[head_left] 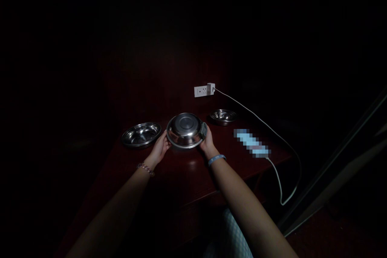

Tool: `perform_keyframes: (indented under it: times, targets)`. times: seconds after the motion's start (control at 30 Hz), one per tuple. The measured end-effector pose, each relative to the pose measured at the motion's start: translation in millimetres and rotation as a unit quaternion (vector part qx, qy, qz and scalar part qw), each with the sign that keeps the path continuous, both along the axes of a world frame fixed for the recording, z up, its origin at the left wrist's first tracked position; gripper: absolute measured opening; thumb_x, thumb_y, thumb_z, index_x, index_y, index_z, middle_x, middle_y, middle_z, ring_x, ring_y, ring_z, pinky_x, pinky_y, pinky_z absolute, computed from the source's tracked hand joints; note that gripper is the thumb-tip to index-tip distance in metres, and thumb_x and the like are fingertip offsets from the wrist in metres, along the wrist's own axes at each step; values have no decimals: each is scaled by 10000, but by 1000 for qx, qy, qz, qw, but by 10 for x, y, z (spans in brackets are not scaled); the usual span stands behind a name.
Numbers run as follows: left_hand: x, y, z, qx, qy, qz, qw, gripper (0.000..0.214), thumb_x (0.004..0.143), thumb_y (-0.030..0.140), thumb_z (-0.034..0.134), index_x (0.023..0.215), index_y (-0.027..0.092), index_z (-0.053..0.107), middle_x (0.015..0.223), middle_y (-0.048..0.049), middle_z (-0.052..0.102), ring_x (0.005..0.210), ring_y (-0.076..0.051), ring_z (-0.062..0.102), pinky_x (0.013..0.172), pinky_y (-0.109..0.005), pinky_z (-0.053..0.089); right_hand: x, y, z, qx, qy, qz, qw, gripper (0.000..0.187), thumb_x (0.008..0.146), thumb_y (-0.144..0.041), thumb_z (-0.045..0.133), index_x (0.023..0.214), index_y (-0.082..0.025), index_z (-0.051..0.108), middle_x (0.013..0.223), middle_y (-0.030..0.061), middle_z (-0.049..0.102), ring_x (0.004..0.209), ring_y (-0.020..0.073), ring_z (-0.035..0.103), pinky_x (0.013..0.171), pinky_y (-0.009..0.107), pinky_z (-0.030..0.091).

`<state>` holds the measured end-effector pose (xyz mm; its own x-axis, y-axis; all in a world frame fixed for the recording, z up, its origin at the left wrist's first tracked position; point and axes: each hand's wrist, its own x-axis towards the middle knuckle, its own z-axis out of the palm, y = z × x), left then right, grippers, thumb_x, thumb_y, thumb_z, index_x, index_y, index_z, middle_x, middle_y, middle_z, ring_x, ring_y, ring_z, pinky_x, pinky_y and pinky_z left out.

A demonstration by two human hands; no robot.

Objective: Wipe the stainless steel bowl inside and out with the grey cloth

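Observation:
A shiny steel bowl [185, 130] is held upside down, tilted with its flat base toward me, just above the dark red table [193, 173]. My left hand [161, 147] grips its left rim and my right hand [207, 142] grips its right rim, both with fingers curled around the edge. My left wrist wears a beaded bracelet and my right wrist a blue band. A second steel bowl [141, 133] lies open side up to the left. A smaller steel bowl [223, 115] sits at the back right.
A white wall socket [201, 91] with a charger plugged in sits behind the table. Its white cable [281, 145] runs right and down to a blurred-out object [251, 142] on the table's right side. The room is very dark.

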<state>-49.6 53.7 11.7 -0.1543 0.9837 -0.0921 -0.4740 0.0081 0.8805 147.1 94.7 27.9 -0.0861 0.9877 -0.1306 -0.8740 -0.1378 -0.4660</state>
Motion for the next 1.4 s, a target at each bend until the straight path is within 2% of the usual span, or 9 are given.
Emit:
perform_keyframes:
  times: [0.3, 0.47, 0.63, 0.77, 0.9, 1.03, 1.2, 1.3, 1.4]
  targets:
    - [-51, 38, -88, 40, 9, 1, 999, 318, 825, 428, 871, 933, 171, 718, 751, 14, 709, 585, -70, 574, 580, -181, 436, 13, 83, -81, 34, -24, 1, 999, 181, 938, -329, 607, 806, -248, 700, 716, -10, 778, 673, 167, 729, 833, 330, 663]
    - [-52, 52, -80, 52, 6, -14, 999, 298, 881, 417, 825, 831, 167, 670, 647, 44, 620, 516, -54, 491, 499, -174, 361, 18, 89, -95, 52, -36, 11, 998, 157, 913, -336, 632, 792, -254, 690, 714, -17, 783, 677, 163, 741, 837, 325, 664]
    - [-55, 63, -25, 33, -13, 17, 999, 275, 953, 328, 743, 755, 186, 615, 545, 74, 529, 451, -55, 416, 458, -181, 320, -11, 56, -58, 54, -44, 28, 997, 176, 928, -324, 605, 784, -258, 682, 709, -24, 778, 693, 170, 743, 867, 347, 667]
    - [-55, 63, 14, 15, -35, 69, 997, 192, 1001, 230, 647, 815, 186, 669, 610, 43, 640, 492, -79, 517, 518, -190, 418, -36, 21, -24, 46, -32, 50, 997, 226, 964, -295, 548, 792, -248, 686, 753, -13, 783, 766, 156, 759, 925, 303, 645]
    - [-28, 46, 30, 8, -41, 85, 995, 165, 1012, 199, 618, 878, 181, 712, 727, 3, 738, 598, -98, 636, 628, -198, 497, -43, 5, -8, 37, -34, 46, 998, 219, 973, -291, 547, 801, -261, 680, 718, -19, 764, 788, 173, 763, 952, 328, 645]
    - [6, 15, 35, -7, -43, 70, 997, 131, 1018, 240, 624, 1019, 183, 741, 878, -38, 801, 745, -140, 727, 721, -227, 551, -35, 6, -8, 43, -27, 45, 998, 169, 961, -289, 586, 825, -261, 683, 730, -19, 774, 788, 183, 763, 956, 339, 648]
    - [-19, 0, 33, -16, -39, 31, 999, 274, 1084, 304, 491, 1154, 193, 732, 1012, -49, 822, 896, -154, 764, 763, -233, 588, -36, -2, -9, 26, -7, 49, 998, 212, 989, -302, 559, 839, -246, 698, 725, -4, 781, 775, 190, 771, 957, 352, 651]
    - [-47, 9, 21, -24, -22, 18, 999, 355, 1106, 367, 424, 1127, 190, 730, 1061, -71, 819, 964, -176, 768, 799, -257, 594, -36, -5, -11, 26, -3, 42, 999, 217, 992, -305, 554, 847, -247, 706, 730, -5, 789, 768, 189, 774, 937, 349, 657]
    - [-55, 26, 5, -20, -20, 20, 999, 330, 1099, 328, 435, 1050, 185, 729, 1036, -74, 814, 925, -170, 759, 784, -255, 579, -31, 0, -11, 26, -6, 40, 999, 229, 989, -298, 547, 840, -241, 712, 736, 0, 794, 777, 188, 777, 925, 353, 660]
